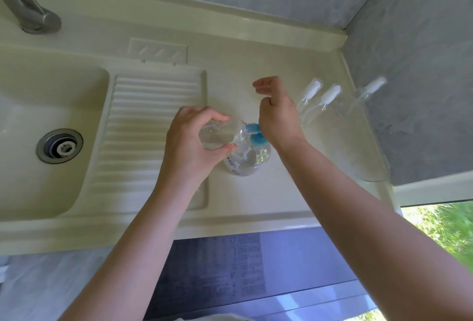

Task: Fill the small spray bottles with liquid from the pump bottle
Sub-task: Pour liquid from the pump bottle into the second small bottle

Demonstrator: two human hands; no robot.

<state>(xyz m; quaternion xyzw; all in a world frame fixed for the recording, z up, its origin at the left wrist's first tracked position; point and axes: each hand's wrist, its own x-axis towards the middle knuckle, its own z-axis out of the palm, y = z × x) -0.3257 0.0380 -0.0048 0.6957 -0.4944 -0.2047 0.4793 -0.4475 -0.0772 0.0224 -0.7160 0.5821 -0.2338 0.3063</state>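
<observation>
Cream-coloured moulded counter (256,47) carries everything, with a sink basin (33,121) on the left and a ribbed draining board (153,105) beside it. Right of the board, near the front, stands the clear pump bottle (247,160), its blue pump head (254,132) uppermost. Far right, by the grey wall, three capped small spray bottles (313,90) stand close together, well apart from the pump.

A left hand (194,139) grips an uncapped small bottle (221,132), tilted almost level with its mouth at the blue nozzle. A right hand (275,113) sits over the pump head, heel pressing down it seems, fingers loosely curled and holding nothing.

Filling looks to be the step in hand. To do it well, the mouth should stay right against the spout, since the neck is narrow and any gap would send liquid onto the counter. Short, slow presses would suit better than full strokes. Tipping the small bottle more upright as it fills should stop liquid running back out. How full it is I cannot tell; it is clear on clear.
</observation>
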